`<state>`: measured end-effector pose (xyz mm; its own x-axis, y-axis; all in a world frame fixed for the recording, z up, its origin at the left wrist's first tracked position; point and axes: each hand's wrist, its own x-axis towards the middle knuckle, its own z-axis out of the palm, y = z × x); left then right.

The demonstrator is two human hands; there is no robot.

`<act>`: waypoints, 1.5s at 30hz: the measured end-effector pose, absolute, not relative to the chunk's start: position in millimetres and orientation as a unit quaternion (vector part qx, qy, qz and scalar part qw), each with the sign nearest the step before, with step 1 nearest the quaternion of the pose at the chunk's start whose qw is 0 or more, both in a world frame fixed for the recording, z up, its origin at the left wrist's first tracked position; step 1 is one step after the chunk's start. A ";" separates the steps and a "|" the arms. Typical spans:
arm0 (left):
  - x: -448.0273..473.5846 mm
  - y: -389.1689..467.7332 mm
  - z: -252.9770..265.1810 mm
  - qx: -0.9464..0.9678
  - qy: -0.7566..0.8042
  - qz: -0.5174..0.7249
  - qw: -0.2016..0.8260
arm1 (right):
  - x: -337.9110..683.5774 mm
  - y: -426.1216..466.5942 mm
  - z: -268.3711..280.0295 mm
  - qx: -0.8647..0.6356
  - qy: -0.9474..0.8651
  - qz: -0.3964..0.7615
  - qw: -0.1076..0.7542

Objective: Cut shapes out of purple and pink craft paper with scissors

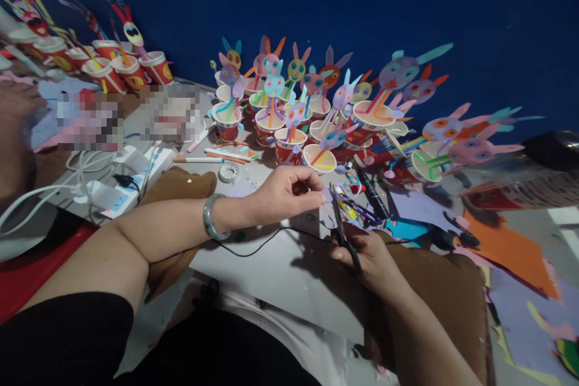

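Note:
My left hand (289, 194), with a jade-like bangle (210, 217) on its wrist, pinches a small piece of pale purple paper (326, 195) between thumb and fingertips. In my right hand (368, 256) is a pair of black-handled scissors (340, 223), its blades pointing up beside the paper. Whether the blades touch the paper I cannot tell. Just beyond the hands stand several paper cups (289, 143) holding rabbit-like paper faces (274, 85). Behind the scissors lie a black marker (373, 194) and small paper scraps.
A power strip (143, 172) with white cables sits at left, near another person's arm (20, 132). A roll of tape (228, 172) and pens lie mid-table. Orange paper (511, 247) and purple sheets cover the right side. More decorated cups (156, 67) stand back left. A black cable crosses between my arms.

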<state>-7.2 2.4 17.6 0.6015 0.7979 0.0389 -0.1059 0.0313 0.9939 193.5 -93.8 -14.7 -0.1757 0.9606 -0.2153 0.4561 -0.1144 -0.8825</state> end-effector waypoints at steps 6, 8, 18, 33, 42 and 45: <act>-7.3 2.2 17.6 0.609 0.287 0.348 0.652 | 192.3 -94.1 -12.0 -0.587 -0.608 0.460 0.274; -7.4 2.3 17.4 0.608 0.287 0.349 0.653 | 192.3 -94.2 -11.9 -0.589 -0.605 0.463 0.269; -6.7 2.4 15.2 0.614 0.278 0.342 0.654 | 193.6 -91.6 -16.4 -0.577 -0.620 0.452 0.280; -5.9 -1.2 12.1 0.623 0.254 0.336 0.659 | 193.4 -91.7 -15.0 -0.568 -0.629 0.443 0.294; -5.1 -0.5 8.9 0.624 0.252 0.331 0.661 | 193.0 -92.4 -14.8 -0.571 -0.627 0.443 0.291; -5.4 -0.5 10.5 0.621 0.259 0.327 0.663 | 192.3 -92.2 -12.5 -0.574 -0.625 0.446 0.284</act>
<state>-5.4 -0.5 10.5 0.6525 0.7552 0.0627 -0.1121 0.0143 0.9936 192.3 -92.2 -12.5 -0.1805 0.9711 -0.1564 0.4634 -0.0563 -0.8843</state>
